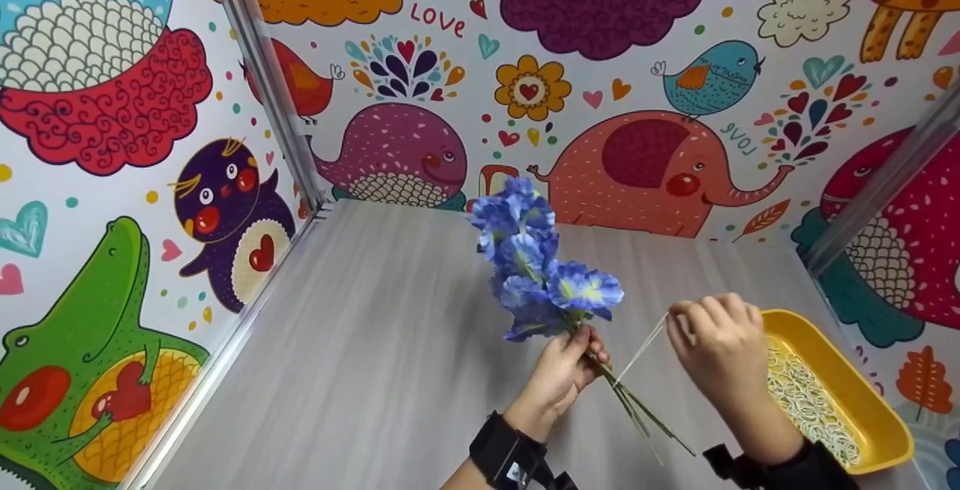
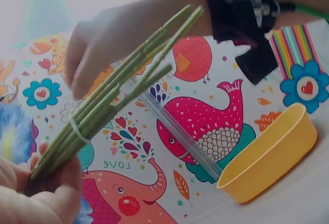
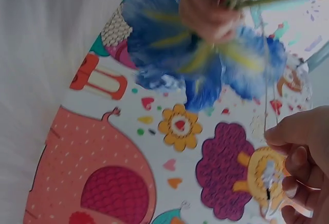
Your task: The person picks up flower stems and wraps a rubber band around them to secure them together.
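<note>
Many rubber bands (image 1: 806, 400) in yellow tray (image 1: 862, 392)

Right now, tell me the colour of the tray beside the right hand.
Yellow. The tray holds pale rubber bands; the head view shows it best.

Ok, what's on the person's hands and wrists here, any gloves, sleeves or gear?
No gloves or sleeves show: both hands are bare. The left hand has a black strap round its wrist carrying a small black device. The right hand wears a similar black wrist band with a boxy black mount and a green cable leading off it.
</note>
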A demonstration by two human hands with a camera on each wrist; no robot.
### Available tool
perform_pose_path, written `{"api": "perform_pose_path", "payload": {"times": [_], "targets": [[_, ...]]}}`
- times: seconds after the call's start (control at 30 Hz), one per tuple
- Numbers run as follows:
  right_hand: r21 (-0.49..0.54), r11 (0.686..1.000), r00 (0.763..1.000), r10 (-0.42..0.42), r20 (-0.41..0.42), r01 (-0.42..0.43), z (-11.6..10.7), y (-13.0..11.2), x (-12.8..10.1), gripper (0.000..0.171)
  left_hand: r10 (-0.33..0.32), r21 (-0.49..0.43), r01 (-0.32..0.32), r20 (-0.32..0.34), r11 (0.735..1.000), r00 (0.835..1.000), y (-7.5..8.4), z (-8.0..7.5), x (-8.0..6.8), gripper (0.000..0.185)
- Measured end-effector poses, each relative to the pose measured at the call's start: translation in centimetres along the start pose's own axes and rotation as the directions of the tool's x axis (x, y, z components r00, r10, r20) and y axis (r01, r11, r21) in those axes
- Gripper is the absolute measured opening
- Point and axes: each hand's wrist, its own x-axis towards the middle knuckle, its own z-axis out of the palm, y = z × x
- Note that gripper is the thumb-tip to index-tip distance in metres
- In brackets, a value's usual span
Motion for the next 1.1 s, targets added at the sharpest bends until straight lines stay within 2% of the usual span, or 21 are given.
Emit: {"api": "perform_pose_path", "payload": {"times": [0.1, 0.23, 0.43, 0.63, 0.87, 1.1], "targets": [[0.005, 0.997, 0.997, 0.072, 0.040, -0.073, 0.2, 0.9, -0.2, 0.006, -0.034, -0.009, 0.034, 0.002, 0.999, 0.999, 0.2, -0.4, 0.0, 0.017], [-0.031, 0.988, 0.983, 0.153, 0.106, -0.150, 0.7, 1.8, -0.9, 0.010, -0.046, -0.038, 0.046, 0.002, 0.998, 0.999, 0.6, -0.7, 0.0, 0.017], [-0.075, 0.972, 0.959, 0.231, 0.163, -0.221, 1.4, 2.2, -1.5, 0.011, -0.059, -0.131, 0.060, 0.013, 0.990, 0.998, 1.5, -1.0, 0.0, 0.023], [-0.066, 0.959, 0.934, 0.284, 0.217, -0.276, 2.3, 1.6, -1.9, 0.013, -0.039, -0.242, 0.048, 0.044, 0.969, 0.998, 2.8, -0.2, -0.2, 0.028], [-0.059, 0.968, 0.932, 0.252, 0.259, -0.245, 3.5, 0.3, -3.2, 0.015, -0.051, -0.393, 0.051, 0.012, 0.918, 0.999, 3.8, 0.9, -0.7, 0.034], [-0.026, 0.966, 0.930, 0.256, 0.263, -0.258, 5.4, -2.0, -5.5, 0.013, -0.034, -0.529, -0.035, -0.121, 0.848, 0.992, 3.9, 1.5, -0.7, 0.034]]}}
